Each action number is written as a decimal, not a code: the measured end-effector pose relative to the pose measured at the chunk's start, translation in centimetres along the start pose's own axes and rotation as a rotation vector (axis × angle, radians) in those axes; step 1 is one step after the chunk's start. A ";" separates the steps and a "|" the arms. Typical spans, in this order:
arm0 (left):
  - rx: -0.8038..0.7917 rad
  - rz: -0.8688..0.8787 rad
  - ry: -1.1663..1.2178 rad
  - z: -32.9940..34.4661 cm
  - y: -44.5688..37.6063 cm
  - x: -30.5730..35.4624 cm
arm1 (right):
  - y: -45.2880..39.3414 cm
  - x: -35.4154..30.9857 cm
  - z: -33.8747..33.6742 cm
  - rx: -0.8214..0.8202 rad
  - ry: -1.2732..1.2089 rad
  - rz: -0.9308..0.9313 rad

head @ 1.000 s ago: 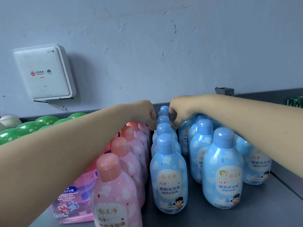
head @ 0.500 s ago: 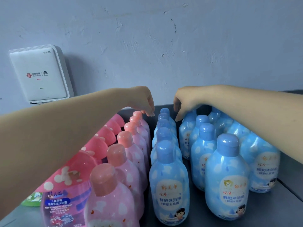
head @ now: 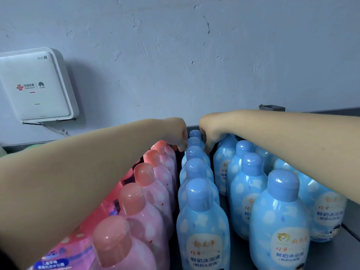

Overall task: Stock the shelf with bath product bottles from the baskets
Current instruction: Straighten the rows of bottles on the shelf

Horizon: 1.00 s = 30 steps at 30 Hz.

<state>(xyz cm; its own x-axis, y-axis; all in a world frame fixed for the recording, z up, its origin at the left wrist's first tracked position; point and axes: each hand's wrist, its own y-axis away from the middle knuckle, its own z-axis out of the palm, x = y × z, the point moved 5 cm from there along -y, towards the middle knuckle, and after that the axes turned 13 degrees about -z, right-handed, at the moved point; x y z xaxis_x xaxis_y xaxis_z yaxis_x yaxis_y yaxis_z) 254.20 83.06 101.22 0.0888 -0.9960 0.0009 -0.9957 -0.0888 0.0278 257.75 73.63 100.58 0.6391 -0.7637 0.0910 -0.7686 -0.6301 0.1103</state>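
Note:
Several blue bath bottles [head: 202, 221] stand in rows on the grey shelf [head: 348, 227], with a row of pink bottles [head: 144, 211] to their left. Both my hands reach to the back of the left blue row. My left hand [head: 176, 133] curls its fingers down onto the left side of a rear blue bottle [head: 193, 152]. My right hand [head: 211, 131] curls round the right side of the rearmost blue bottles [head: 194, 134], thumb beside the cap. My arms hide the bottles behind them.
A white wall-mounted router box [head: 35, 84] hangs at the left, cable below. Larger pink bottles [head: 78, 248] stand left of the pink row under my left arm. The plastered wall [head: 194, 55] closes the shelf's back. A grey bracket [head: 272, 108] sits at the back right.
Half a second ago both hands hovered above the rows with loose fingers. They have dropped back onto the rear blue bottles and curled round them.

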 end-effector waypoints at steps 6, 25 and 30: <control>-0.013 0.009 0.078 0.2 0.1 -0.3 | 0.2 -0.4 -0.2 0.033 0.009 -0.005; 0.013 -0.047 0.226 0.1 0.3 -0.7 | -0.2 -0.1 0.0 0.073 -0.028 -0.026; 0.012 -0.042 0.227 0.1 0.2 -0.8 | -0.2 -0.1 0.0 0.084 -0.034 -0.031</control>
<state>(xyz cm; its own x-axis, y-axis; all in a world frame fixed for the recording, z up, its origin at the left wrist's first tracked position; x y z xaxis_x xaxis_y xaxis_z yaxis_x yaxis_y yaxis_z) 253.90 83.80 101.17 0.1332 -0.9651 0.2253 -0.9910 -0.1319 0.0209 257.78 73.84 100.57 0.6624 -0.7471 0.0549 -0.7490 -0.6620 0.0287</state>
